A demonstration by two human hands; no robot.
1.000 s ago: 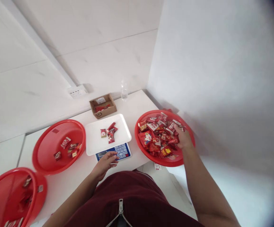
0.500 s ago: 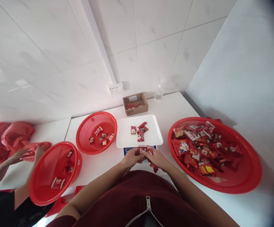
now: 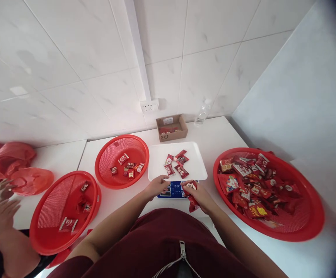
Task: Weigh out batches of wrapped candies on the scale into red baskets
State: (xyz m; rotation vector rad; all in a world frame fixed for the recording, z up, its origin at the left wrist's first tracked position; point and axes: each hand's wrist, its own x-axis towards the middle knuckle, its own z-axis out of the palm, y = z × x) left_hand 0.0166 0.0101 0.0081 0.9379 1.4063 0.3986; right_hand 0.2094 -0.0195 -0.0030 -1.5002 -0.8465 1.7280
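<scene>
My right hand (image 3: 199, 195) has come back from the big red basket (image 3: 307, 227) right of the white scale tray (image 3: 195, 172), fingers clamped on red candy packets (image 3: 191, 193) at the tray's near edge. My left hand (image 3: 157, 185), fingers loosely apart, has just let go there; more sweets (image 3: 176, 164) lie on the tray. Left of it stand two smaller red baskets (image 3: 110, 179); nothing blocks the tray.

Left hand (image 3: 157, 185) reaches forward, fingers loose; right hand (image 3: 198, 195) curled, grip closed.
</scene>
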